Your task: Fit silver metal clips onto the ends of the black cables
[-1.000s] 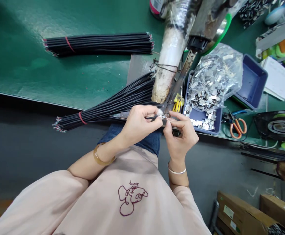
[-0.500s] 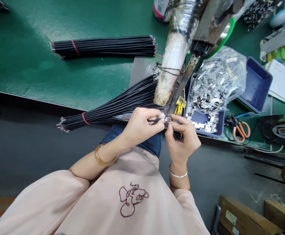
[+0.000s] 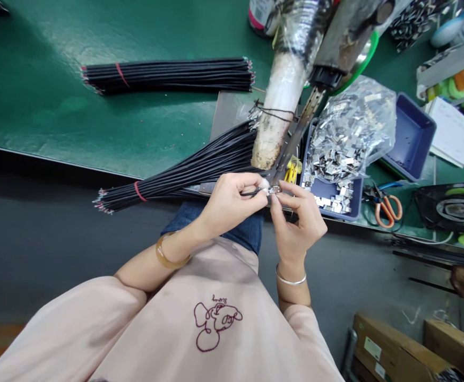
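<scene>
My left hand (image 3: 226, 204) is closed in a pinch on the end of a thin black wire (image 3: 251, 193) at the table's front edge. My right hand (image 3: 298, 220) pinches a small metal clip (image 3: 274, 189) against that wire end. Both hands meet just below a metal strip (image 3: 291, 146) that runs down from a wrapped machine arm (image 3: 280, 98). A tied bundle of black wires (image 3: 184, 170) fans out to the left of my left hand. A blue tray (image 3: 327, 193) of metal clips sits right beside my right hand.
A second tied wire bundle (image 3: 168, 75) lies farther back on the green mat (image 3: 96, 127). A plastic bag of clips (image 3: 351, 127), an empty blue tray (image 3: 413, 135), orange-handled scissors (image 3: 387, 207) and papers (image 3: 453, 130) lie to the right. Cardboard boxes (image 3: 395, 350) stand on the floor.
Both hands stay at the same spot, fingers shifting slightly on the wire end and clip. The view has drifted a little.
</scene>
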`<state>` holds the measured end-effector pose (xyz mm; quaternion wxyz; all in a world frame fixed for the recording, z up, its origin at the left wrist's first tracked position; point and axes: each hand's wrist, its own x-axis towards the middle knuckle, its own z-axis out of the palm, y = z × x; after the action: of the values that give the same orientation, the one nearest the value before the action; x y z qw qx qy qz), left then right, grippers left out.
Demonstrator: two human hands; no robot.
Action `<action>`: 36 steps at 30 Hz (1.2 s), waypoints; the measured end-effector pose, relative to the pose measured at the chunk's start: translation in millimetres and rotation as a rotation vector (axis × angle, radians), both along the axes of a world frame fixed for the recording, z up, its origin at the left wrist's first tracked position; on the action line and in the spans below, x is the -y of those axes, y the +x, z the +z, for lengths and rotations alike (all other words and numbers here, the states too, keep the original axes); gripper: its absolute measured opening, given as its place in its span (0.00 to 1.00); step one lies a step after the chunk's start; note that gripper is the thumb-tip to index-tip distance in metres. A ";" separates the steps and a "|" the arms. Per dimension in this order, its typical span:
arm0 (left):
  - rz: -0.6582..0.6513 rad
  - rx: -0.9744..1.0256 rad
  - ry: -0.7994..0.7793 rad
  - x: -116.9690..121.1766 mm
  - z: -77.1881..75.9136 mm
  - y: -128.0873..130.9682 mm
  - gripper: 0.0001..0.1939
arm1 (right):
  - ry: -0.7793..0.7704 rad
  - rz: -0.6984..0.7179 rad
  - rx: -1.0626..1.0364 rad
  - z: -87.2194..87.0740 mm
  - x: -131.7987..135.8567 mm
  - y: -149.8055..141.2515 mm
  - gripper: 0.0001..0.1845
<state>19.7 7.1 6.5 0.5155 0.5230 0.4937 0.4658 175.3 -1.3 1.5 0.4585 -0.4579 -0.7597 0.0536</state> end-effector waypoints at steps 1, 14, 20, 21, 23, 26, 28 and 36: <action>0.005 -0.002 0.010 -0.1 -0.1 -0.1 0.09 | 0.011 -0.001 -0.002 0.4 0.3 -0.6 0.08; -0.235 0.120 -0.058 0.4 0.4 -10.9 0.07 | 0.088 0.090 0.179 -0.8 7.0 14.9 0.09; -0.375 0.037 0.017 4.8 10.6 -23.7 0.07 | 0.030 0.099 -0.002 -2.8 11.7 15.8 0.06; -0.328 -0.024 0.084 6.7 11.5 -23.5 0.06 | -0.042 0.063 -0.077 -2.3 12.1 15.0 0.05; -0.233 -0.129 0.210 9.7 11.4 -21.9 0.05 | -0.238 0.016 -0.202 0.0 11.0 13.3 0.05; -0.230 -0.160 0.235 10.9 6.7 -20.0 0.10 | -0.470 0.052 -0.253 5.0 7.7 11.3 0.08; -0.283 -0.085 0.142 10.0 2.2 -20.2 0.15 | -0.397 0.013 -0.197 7.8 7.4 10.6 0.07; -0.335 0.145 0.000 8.0 -2.5 -22.7 0.17 | 0.091 0.106 0.222 5.4 17.5 7.8 0.10</action>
<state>-3.0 -0.9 4.0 0.6201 0.5631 0.3613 0.4097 183.0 -18.8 6.9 0.3882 -0.3992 -0.8306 -0.0077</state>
